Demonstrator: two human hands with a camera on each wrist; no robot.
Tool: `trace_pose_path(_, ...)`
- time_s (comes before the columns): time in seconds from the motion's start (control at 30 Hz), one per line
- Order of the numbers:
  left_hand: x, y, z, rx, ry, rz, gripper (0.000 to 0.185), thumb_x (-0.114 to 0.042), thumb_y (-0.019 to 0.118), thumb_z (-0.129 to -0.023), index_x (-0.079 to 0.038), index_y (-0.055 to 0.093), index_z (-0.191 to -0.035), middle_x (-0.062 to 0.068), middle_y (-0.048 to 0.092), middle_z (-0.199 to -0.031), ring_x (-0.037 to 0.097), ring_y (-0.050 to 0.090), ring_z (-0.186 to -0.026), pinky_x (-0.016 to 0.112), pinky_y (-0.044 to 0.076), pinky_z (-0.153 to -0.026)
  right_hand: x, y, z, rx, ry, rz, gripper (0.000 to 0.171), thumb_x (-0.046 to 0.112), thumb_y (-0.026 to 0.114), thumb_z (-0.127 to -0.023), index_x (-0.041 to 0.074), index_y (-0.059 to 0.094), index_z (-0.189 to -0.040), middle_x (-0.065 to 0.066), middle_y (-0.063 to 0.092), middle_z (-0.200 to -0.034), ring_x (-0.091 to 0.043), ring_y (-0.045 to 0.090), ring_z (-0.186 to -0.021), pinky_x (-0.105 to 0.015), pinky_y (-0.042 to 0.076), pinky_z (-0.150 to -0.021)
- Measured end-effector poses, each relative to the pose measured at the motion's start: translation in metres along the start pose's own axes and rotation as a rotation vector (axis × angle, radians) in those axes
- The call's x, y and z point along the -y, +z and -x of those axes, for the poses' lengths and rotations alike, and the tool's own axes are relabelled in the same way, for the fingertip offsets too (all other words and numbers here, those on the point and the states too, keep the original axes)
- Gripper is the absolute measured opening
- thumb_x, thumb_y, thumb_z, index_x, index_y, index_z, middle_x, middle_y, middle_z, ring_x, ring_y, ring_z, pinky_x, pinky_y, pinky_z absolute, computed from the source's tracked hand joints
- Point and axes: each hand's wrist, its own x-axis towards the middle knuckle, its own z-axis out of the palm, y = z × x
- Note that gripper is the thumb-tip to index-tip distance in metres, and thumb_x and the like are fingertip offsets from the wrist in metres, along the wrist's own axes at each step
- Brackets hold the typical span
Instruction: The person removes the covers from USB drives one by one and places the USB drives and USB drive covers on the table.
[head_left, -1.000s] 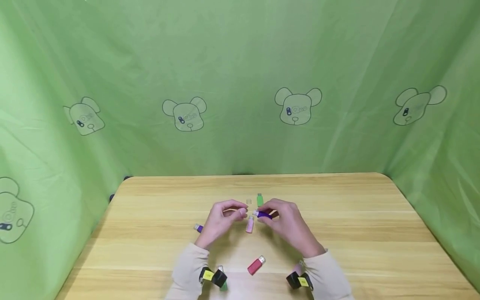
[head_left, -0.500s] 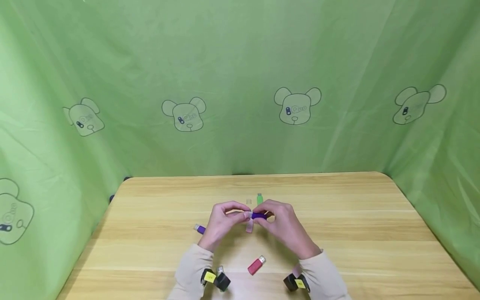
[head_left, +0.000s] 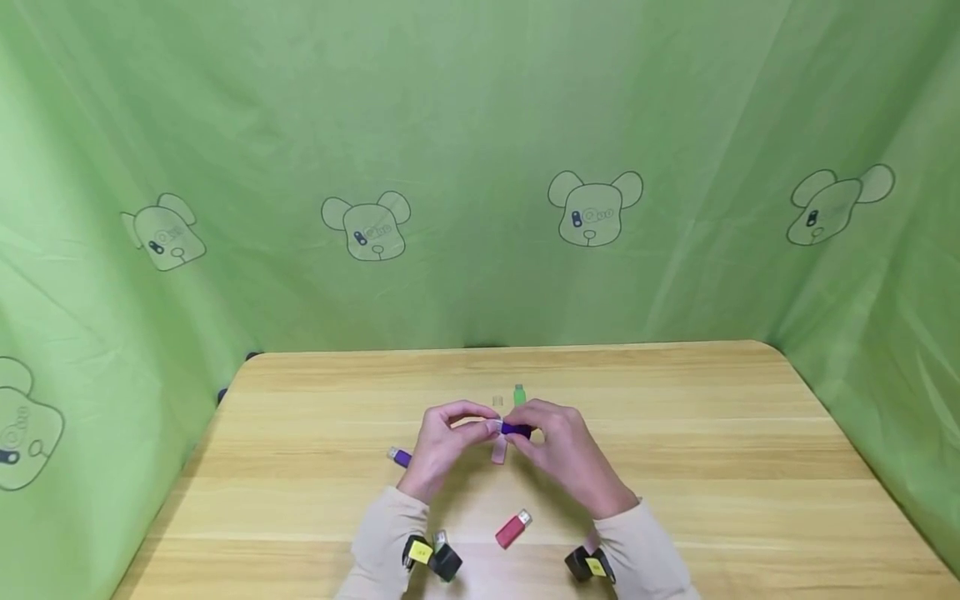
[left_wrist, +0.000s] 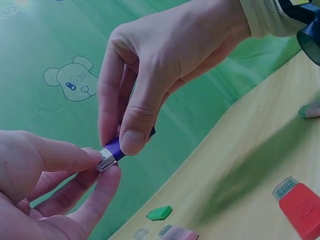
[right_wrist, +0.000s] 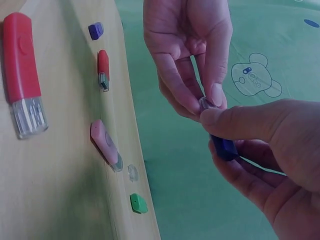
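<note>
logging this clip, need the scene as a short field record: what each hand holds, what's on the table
right hand: grips purple usb stick by its body
left hand: pinches clear cap at the stick's end
table: light wood
lying on table: red usb stick, pink usb stick, green piece, second purple stick
backdrop: green cloth with bear prints

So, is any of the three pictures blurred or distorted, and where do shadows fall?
Head view: sharp and evenly lit, and the table's far edge bows slightly. Left wrist view: the right hand and purple USB stick are sharp, while the red stick is soft; a broad shadow crosses the table. Right wrist view: the nearest red stick is slightly soft.
</note>
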Motion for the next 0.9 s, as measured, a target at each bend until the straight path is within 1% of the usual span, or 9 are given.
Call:
trace_pose_path(0.27, -0.0006, -0.0006, -0.0008, -0.002, -0.003, 0.030, 0.025, 0.003, 0.079, -0.085, 0.010, 0.072, -0.109, 0.018, 0.074, -0.110, 0.027, 0.073, -0.100, 0.038, 0.059, -0.092, 0.0005, -0.0003, -0.0005, 0.001, -0.036, 0.024, 0.027, -0.001, 0.089, -0.077, 0.004, 0.079, -0.101, -0.006, 0.076, -0.103, -0.019, 0.074, -0.093, -0.024, 0.060, -0.084)
trace_pose_path(0.5, -0.0018, -0.0030, -0.0007, -0.004, -0.003, 0.006, 0.026, 0.001, 0.081, -0.084, 0.008, 0.074, -0.107, 0.018, 0.075, -0.110, 0.027, 0.072, -0.101, 0.036, 0.059, -0.092, 0.0004, -0.0005, -0.0010, 0.003, -0.064, 0.027, 0.026, 0.000, 0.088, -0.077, 0.004, 0.079, -0.101, -0.006, 0.076, -0.102, -0.018, 0.074, -0.092, -0.023, 0.060, -0.083)
trace_pose_path(0.7, -0.0028, -0.0057, -0.0006, 0.004, 0.003, -0.003, 0.025, 0.001, 0.082, -0.083, 0.009, 0.074, -0.106, 0.018, 0.076, -0.107, 0.028, 0.072, -0.100, 0.036, 0.059, -0.091, 0.0027, -0.0035, -0.0020, 0.021, -0.085, 0.035, 0.024, 0.001, 0.087, -0.079, 0.004, 0.079, -0.102, -0.008, 0.076, -0.103, -0.020, 0.074, -0.093, -0.021, 0.059, -0.082)
trace_pose_path(0.9, -0.0035, -0.0053, -0.0011, 0.005, 0.010, -0.011, 0.026, 0.001, 0.083, -0.082, 0.009, 0.074, -0.105, 0.017, 0.076, -0.106, 0.029, 0.071, -0.104, 0.036, 0.058, -0.093, 0.0033, -0.0070, -0.0021, 0.014, -0.087, 0.030, 0.026, 0.000, 0.088, -0.078, 0.004, 0.079, -0.102, -0.010, 0.077, -0.104, -0.022, 0.074, -0.096, -0.022, 0.059, -0.083)
